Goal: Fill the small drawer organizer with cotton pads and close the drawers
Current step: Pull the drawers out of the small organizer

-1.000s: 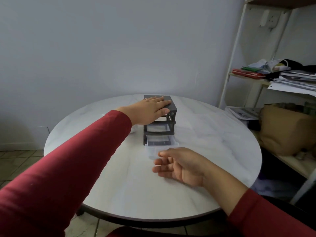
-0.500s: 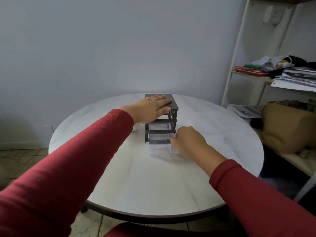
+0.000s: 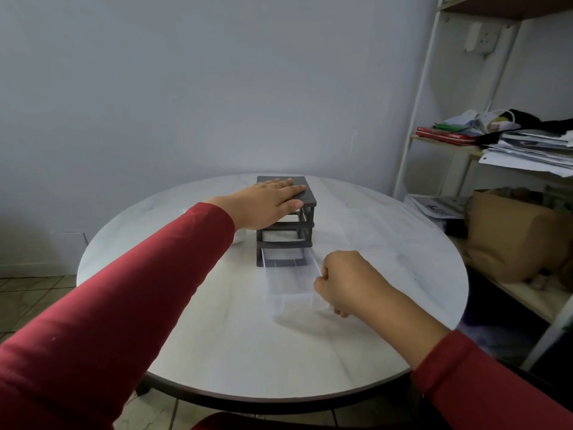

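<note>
Now, right hand point(image 3: 344, 282): nearest you, fingers curled, pinching the right side of the clear drawer point(image 3: 288, 287) near its front corner.
Drawer: on the table point(image 3: 201, 321), toward its near edge and just left of your right fingers. Its long axis runs from you straight back to the bottom slot. No pads show inside.
Organizer point(image 3: 284, 244): mid-table, just beyond the drawer's back end.
Left hand point(image 3: 273, 201): flat on the organizer's top, fingers straight, gripping nothing.
White thing point(image 3: 241, 238): just left of the organizer, half hidden behind your left wrist. It may be the pads, but you cannot tell.
Nearer hand: your left is nearer to it.
</note>
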